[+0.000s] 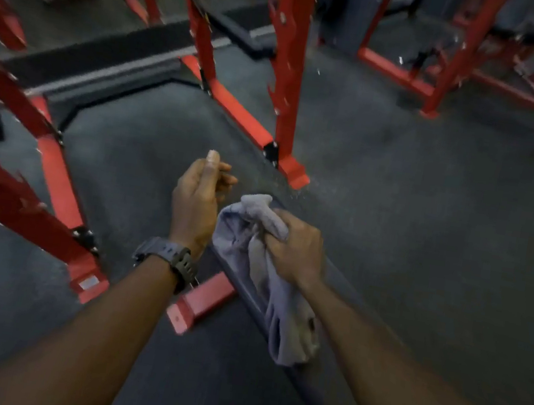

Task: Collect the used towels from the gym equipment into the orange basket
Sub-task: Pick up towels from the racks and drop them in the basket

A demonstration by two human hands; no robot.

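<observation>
Gripping a bunched grey towel (pixel 261 253) in the right hand (pixel 296 252), fingers curled tight round the top, rest of it dangling over a dark bench pad (pixel 316 393). Holding the left hand (pixel 197 198) just beside it, loosely curled, empty, thumb up. Standing among red rack frames (pixel 286 66) on dark flooring (pixel 431 209).

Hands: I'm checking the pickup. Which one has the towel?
The right hand grips the bunched grey towel; the left hand, with the wristwatch, holds nothing.
</observation>
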